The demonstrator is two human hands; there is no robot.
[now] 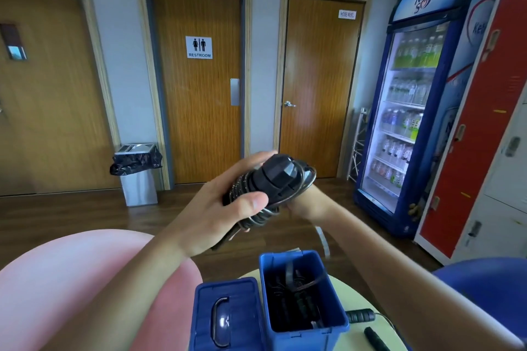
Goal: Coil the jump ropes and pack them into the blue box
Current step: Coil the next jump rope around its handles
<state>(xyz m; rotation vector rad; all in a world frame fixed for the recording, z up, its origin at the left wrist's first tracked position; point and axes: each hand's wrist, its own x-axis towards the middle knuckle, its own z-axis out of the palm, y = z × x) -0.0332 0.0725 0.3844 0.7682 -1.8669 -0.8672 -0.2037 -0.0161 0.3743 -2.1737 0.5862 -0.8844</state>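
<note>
Nearest us on the round desk (pixel 350 342) sits the blue box (pixel 305 293), open, with coiled black rope and handles already inside; its lid (pixel 225 316) lies just beside it on the left, handle up. Two loose handles (pixel 360 316) of another rope rest on the desk to the right of the box.

Above the box we hold a jump rope bundle (pixel 271 188) between both hands. Left hand (pixel 228 205): fingers wrapped around the handles and the coils, thumb pressed on top. Right hand (pixel 302 202): mostly hidden behind the bundle, so we cannot tell how its fingers are set; it appears to steady or wind the cord.

Handling judgement: thin cord looks springy and light and will likely unwind if released, while the handles are rigid. Best hold is across handles and coils together, keeping the loops pinned until the bundle is lowered into the box.
</note>
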